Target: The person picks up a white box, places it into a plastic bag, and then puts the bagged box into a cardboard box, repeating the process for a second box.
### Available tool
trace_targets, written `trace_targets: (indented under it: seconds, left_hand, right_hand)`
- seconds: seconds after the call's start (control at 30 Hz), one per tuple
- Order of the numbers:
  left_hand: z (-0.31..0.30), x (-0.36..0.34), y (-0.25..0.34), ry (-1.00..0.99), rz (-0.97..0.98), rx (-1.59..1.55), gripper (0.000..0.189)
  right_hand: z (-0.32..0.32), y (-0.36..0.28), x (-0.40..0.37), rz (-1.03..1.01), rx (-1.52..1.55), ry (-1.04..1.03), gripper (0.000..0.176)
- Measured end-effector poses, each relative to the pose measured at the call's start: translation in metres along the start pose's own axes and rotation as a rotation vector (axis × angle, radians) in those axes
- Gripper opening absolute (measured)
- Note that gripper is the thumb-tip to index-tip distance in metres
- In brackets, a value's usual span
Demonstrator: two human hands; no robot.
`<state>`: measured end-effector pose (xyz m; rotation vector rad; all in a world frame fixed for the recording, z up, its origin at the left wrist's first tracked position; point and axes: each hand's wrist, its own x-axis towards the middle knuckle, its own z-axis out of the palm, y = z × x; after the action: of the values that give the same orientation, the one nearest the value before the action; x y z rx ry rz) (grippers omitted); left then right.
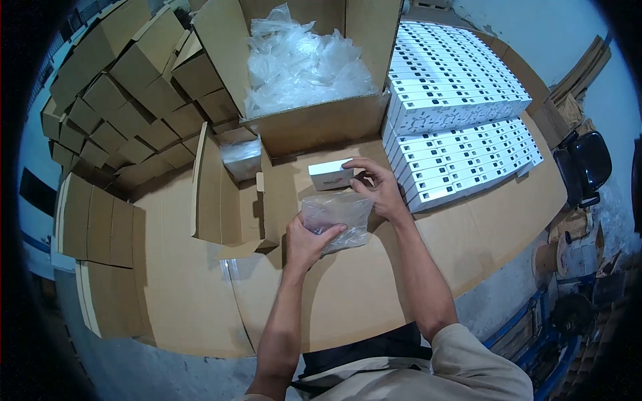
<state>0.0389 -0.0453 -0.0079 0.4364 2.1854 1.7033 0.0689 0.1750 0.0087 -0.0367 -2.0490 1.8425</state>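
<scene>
My left hand (313,240) is closed on a clear plastic bag (348,207), its thumb lying across the film. Just beyond the bag, my right hand (376,186) grips a small white box (330,175) by its right end, fingers on top and thumb in front. Dark print marks the box's near face, too small to read. The bag and the white box are close together over the cardboard-covered table (361,294). Left of my hands stands an open brown carton (217,194), with a plastic-wrapped white box (242,158) at its far end.
A large open carton (314,123) full of clear plastic bags (307,63) stands at the back. Stacked white boxes (461,154) fill the right side. Brown cartons (127,100) pile up at the left, with more cartons (100,220) nearer. A black chair (588,167) is beyond the table.
</scene>
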Motion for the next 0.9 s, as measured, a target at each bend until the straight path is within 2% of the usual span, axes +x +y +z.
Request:
trace_targets:
  seconds: [0.13,0.23,0.37,0.43,0.53,0.73,0.9]
  left_hand:
    - [0.000,-0.002,0.009,0.001,-0.009,0.036,0.058]
    - [0.000,-0.001,0.003,0.003,-0.006,0.031,0.058]
    - [-0.001,-0.004,0.017,0.028,-0.055,0.051,0.058]
    - [-0.001,-0.003,0.017,0.026,-0.036,0.045,0.059]
    - [-0.001,-0.001,0.012,0.029,-0.019,0.066,0.059]
    - [0.000,0.000,0.009,0.028,-0.004,0.074,0.059]
    - [0.001,0.001,0.006,0.019,0.024,0.022,0.057]
  right_hand:
    - [0.003,0.009,0.004,0.074,0.020,0.031,0.035]
    - [0.005,0.015,0.006,0.005,-0.041,0.119,0.032]
    - [0.005,0.014,0.005,-0.043,0.150,0.231,0.031]
    - [0.007,0.008,0.004,-0.122,0.199,0.307,0.032]
    - [0.007,0.003,0.002,-0.138,0.334,0.378,0.030]
    - [0.005,-0.007,-0.005,-0.123,0.580,0.347,0.023]
    - [0.008,-0.009,-0.010,-0.116,0.546,0.314,0.023]
